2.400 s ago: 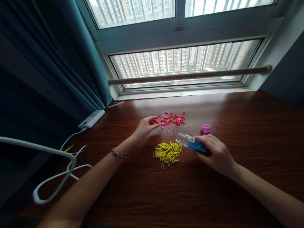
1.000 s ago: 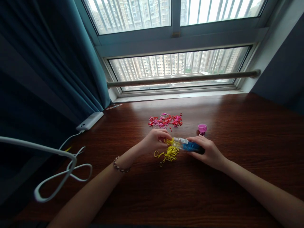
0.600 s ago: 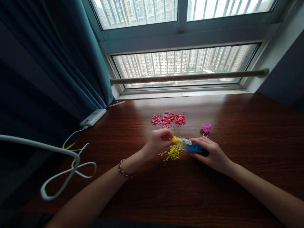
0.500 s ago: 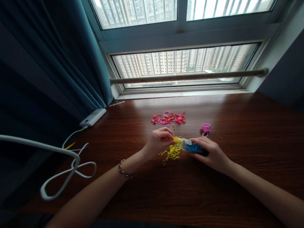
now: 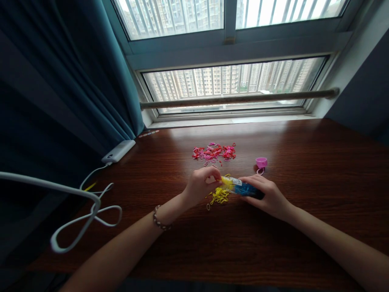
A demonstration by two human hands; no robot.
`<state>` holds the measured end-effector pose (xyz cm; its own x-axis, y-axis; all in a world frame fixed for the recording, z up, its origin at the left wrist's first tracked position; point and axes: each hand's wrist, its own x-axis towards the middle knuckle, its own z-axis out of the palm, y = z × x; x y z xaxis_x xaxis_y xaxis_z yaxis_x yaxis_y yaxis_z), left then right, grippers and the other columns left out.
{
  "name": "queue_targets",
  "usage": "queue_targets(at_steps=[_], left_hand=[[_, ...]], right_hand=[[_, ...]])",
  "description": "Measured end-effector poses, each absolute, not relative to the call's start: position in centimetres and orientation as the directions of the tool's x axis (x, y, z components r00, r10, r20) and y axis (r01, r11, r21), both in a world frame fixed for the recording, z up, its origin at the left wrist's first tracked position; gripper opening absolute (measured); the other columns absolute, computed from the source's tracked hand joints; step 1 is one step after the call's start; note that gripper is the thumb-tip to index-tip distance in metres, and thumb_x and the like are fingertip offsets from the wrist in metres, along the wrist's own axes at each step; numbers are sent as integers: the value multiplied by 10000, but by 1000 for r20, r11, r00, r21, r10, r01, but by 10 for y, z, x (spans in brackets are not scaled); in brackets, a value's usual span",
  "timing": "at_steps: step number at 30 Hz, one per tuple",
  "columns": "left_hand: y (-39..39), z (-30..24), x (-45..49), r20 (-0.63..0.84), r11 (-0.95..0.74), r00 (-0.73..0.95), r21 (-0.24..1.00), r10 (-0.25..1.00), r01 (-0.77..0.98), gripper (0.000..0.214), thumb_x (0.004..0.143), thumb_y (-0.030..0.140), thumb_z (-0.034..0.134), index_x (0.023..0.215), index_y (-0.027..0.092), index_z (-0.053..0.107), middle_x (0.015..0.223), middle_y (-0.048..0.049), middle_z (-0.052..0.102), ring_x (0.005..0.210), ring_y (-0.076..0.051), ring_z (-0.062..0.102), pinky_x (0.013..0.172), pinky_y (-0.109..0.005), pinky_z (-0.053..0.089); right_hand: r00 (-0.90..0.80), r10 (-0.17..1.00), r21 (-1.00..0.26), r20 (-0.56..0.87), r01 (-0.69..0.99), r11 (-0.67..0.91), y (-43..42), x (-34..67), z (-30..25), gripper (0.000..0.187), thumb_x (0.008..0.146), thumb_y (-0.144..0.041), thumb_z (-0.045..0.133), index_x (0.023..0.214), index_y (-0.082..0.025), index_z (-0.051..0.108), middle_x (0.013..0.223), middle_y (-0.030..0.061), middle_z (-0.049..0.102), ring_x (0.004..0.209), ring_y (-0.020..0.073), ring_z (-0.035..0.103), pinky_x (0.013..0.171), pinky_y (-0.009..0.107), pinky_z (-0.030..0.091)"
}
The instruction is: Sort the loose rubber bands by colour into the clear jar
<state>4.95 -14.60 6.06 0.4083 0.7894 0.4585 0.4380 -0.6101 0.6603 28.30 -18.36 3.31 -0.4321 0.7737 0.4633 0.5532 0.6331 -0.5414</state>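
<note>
Head: left grip [image 5: 201,185] tight on yellow bands [image 5: 225,182], right [image 5: 270,195] round bottle [image 5: 240,187], pink cap [image 5: 261,163] beyond.

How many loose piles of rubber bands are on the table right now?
2: a pink-and-red pile nearer the window, and a yellow pile partly hidden by the clear bottle and left hand. More bands may be hidden there.

Legible text: none. The bottle [image 5: 247,189] bears a white label [image 5: 236,181] on its upper side; from where I stand, its dark marks are too small to read. The white box [image 5: 120,151] shows one dark round mark [image 5: 110,156]; I cannot identify any character there.
</note>
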Motion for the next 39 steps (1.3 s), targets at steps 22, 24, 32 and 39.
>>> queue_targets(at_steps=[22,24,32,39], left_hand=[[-143,65,48,490,-584,445,806,749,95,129,733,236,630,818,142,604,904,-65,562,845,-150,568,763,-304,508],[-141,66,47,550,-664,421,722,721,193,82,736,241,628,741,159,632,891,-58,576,871,-159,556,800,-332,486],[-145,66,51,522,-644,465,750,715,149,528,597,311,744,1085,194,578,1163,-105,541,1145,-249,442,1002,-425,329],[-166,66,67,363,-398,424,917,830,-7,429,726,339,633,1100,149,545,1065,-102,610,985,-235,560,861,-360,447]], right_hand=[[-342,832,-656,438,511,556,-181,285,28,392,733,-306,638,1105,-210,562,1022,64,628,889,221,590,775,331,484],[-337,835,-665,435,505,550,-181,285,29,393,732,-309,637,1105,-210,564,1024,65,628,889,225,591,775,335,486],[-270,859,-833,435,242,498,-185,275,40,358,735,-305,650,1069,-201,577,1063,79,570,991,234,541,838,326,464],[-335,888,-948,314,-52,315,-189,240,44,422,749,-379,630,1090,-204,455,1035,83,576,964,217,577,833,352,492]])
